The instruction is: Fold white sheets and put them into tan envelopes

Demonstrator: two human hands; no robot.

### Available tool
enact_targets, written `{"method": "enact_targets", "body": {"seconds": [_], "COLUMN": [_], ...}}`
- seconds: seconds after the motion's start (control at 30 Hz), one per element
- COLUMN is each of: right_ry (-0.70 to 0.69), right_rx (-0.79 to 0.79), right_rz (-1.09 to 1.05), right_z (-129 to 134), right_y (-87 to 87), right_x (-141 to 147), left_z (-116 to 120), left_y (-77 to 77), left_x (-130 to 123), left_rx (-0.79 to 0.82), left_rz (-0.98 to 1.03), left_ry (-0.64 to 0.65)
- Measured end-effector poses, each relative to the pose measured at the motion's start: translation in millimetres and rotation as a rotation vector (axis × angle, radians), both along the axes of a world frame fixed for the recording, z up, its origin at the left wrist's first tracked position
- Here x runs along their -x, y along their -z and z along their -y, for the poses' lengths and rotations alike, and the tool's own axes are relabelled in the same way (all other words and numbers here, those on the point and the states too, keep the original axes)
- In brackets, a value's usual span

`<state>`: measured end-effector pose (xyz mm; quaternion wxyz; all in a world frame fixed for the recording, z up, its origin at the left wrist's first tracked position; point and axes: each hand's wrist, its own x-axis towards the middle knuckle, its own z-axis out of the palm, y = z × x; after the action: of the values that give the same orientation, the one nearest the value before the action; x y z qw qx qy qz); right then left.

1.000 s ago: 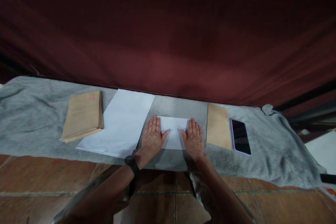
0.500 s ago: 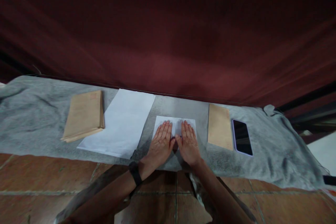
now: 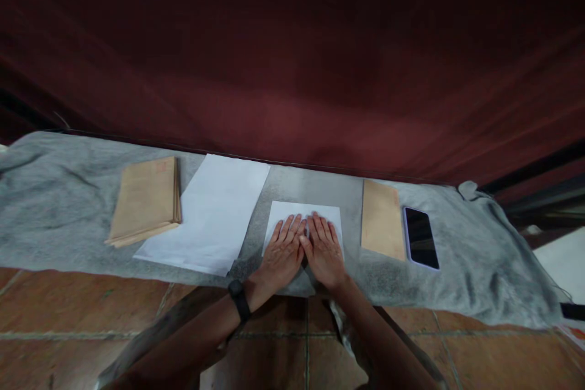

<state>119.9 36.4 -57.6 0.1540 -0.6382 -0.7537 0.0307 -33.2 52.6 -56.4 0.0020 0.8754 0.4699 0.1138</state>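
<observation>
A small white sheet of paper [image 3: 304, 208], perhaps folded, lies flat on the grey cloth in front of me. My left hand [image 3: 283, 251] rests palm down on its left part, fingers stretched out. On its right part lies my right hand [image 3: 323, 250], also flat with the fingers extended. The two hands touch or nearly touch at the thumbs. Their palms cover the lower middle of the paper. To the left are larger white sheets [image 3: 219, 213], and to the right a single brown envelope [image 3: 382, 219].
A stack of brown envelopes [image 3: 145, 198] overlaps the large sheets' left edge. A phone [image 3: 421, 237] with a purple edge lies right of the single envelope. The grey cloth [image 3: 475, 268] is wrinkled at both ends. Behind it hangs a dark red curtain [image 3: 292, 73]; tiled floor [image 3: 91, 304] shows below.
Both hands have slid inward across the small paper and now lie close together. The paper, envelopes and phone have stayed in place.
</observation>
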Motion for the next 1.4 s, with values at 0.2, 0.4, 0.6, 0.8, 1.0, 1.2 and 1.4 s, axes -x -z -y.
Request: {"method": "enact_targets", "body": {"seconds": [0.2, 0.4, 0.6, 0.8, 1.0, 1.2, 1.4], "right_ry": [0.006, 0.022, 0.027, 0.058, 0.102, 0.12, 0.154], "right_rx": [0.052, 0.082, 0.016, -0.035, -0.05, -0.13, -0.151], "right_rz": [0.021, 0.042, 0.047, 0.042, 0.028, 0.038, 0.064], "right_z": [-5.1, -13.3, -20.9, -26.4, -28.8, -28.4, -24.8], "right_y": [-3.6, -7.5, -3.8, -0.2, 3.2, 10.3, 12.5], "right_x": [-0.7, 0.2, 0.1, -0.4, -3.0, -8.8, -17.0], "left_z": [-6.4, -15.1, -23.3, -31.9, -36.0, -39.2, -38.8], "left_y": [7.9, 6.2, 3.5, 3.7, -1.6, 0.3, 2.5], "left_x": [-1.6, -5.0, -4.8, -1.6, 4.2, 9.4, 14.5], "left_rx": [-0.016, -0.019, -0.018, -0.014, -0.018, -0.023, -0.027], "left_rz": [0.014, 0.02, 0.041, 0.043, 0.043, 0.047, 0.068], "left_ry": [-0.012, -0.025, -0.035, -0.11, -0.166, -0.205, -0.233]}}
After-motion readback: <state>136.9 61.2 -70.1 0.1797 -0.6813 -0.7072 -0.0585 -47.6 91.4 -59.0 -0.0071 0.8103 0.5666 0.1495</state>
